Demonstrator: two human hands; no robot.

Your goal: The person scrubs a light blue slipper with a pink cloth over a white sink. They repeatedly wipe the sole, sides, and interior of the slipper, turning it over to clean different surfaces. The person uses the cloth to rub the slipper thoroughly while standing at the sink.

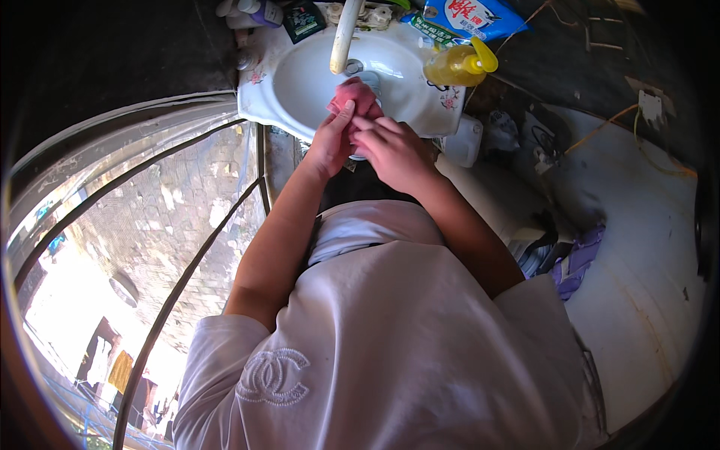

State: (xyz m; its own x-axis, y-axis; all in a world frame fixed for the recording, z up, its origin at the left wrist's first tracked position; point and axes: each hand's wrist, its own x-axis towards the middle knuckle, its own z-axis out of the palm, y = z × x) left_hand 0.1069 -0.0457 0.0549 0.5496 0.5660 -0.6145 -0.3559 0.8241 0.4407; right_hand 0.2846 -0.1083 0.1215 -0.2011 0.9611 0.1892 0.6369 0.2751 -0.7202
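A bunched pink cloth (355,95) is between my two hands over the near rim of a white ceramic washbasin (304,79). My left hand (331,140) grips it from the left, thumb laid along its top. From the right, my right hand (394,149) has its curled fingers on the cloth's lower part; they look slightly blurred. A pale ribbed object (369,82) shows behind the cloth, mostly hidden, and I cannot tell what it is. The tip of a white faucet spout (344,42) hangs just beyond the cloth, above the drain (353,67).
On the basin's right rim lies a yellow pump bottle (455,64), with a blue printed plastic packet (472,19) behind it. Bottles (261,12) and a dark green box (304,21) crowd the back left. A window with a mesh screen (169,185) is at left.
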